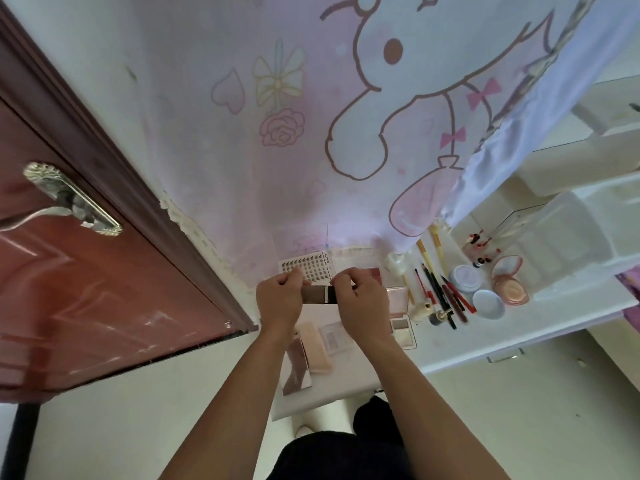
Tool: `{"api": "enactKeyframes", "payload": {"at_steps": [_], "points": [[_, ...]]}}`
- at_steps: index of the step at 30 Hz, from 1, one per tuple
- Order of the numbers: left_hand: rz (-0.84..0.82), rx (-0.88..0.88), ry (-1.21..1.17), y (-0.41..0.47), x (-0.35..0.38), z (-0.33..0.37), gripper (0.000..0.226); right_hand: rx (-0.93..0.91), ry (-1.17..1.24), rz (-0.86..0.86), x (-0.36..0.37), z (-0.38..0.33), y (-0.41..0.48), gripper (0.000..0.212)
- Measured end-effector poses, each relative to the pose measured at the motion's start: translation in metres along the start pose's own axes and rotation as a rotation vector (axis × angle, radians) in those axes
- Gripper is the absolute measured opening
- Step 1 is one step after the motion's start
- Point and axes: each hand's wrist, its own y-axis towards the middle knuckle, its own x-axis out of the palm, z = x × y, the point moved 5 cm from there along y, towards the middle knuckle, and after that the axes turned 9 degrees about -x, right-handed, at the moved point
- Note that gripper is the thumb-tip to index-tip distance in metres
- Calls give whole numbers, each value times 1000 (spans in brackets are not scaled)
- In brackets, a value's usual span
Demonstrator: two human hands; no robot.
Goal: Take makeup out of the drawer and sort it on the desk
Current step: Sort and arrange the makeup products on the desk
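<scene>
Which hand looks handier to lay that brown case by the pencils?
Probably the right hand: it and the left hand pinch the brown case, but the pencils lie to the right.

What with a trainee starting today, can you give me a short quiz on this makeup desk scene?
1. True or false: the left hand holds nothing.
2. Where do the pencils lie? A) left of both hands B) on the desk, right of the right hand C) on the floor
3. How many hands pinch the dark brown case?
Key: 1 false, it pinches the dark brown case. 2 B. 3 two.
</scene>
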Motion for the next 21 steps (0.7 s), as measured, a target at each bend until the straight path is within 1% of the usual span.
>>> {"api": "enactKeyframes", "payload": {"at_steps": [1, 2, 3, 4, 5, 6, 8, 10, 11, 14, 16, 18, 21], "points": [[-3, -82, -56, 6, -4, -8, 33, -34, -41, 19, -5, -3, -2, 26], [30, -181, -124, 7, -10, -10, 26, -51, -66, 69, -17, -2, -2, 27], [63, -278, -218, 20, -25, -18, 21, -46, -72, 144, -36, 4, 0, 28], [86, -352, -292, 30, -43, -23, 22, -24, -74, 231, -60, 13, 4, 29], [82, -394, -336, 42, -62, -28, 24, 10, -86, 310, -86, 22, 9, 29], [80, -400, -356, 55, -79, -31, 24, 49, -104, 362, -111, 29, 13, 30], [79, -371, -386, 66, -103, -36, 24, 141, -70, 380, -134, 44, 18, 26], [66, -374, -388, 64, -100, -44, 29, 208, 39, 309, -119, 53, 17, 21], [31, -381, -405, 62, -91, -47, 30, 218, 76, 256, -104, 55, 15, 20], [-74, -390, -422, 52, -60, -48, 31, 273, 189, 99, -59, 56, 8, 30], [-121, -381, -395, 49, -42, -50, 33, 310, 333, 35, -39, 51, 3, 25], [-184, -370, -340, 46, -28, -53, 40, 321, 444, -30, -26, 44, -2, 17], [-299, -360, -227, 37, -7, -53, 53, 301, 512, -105, -17, 39, -1, 10]]}}
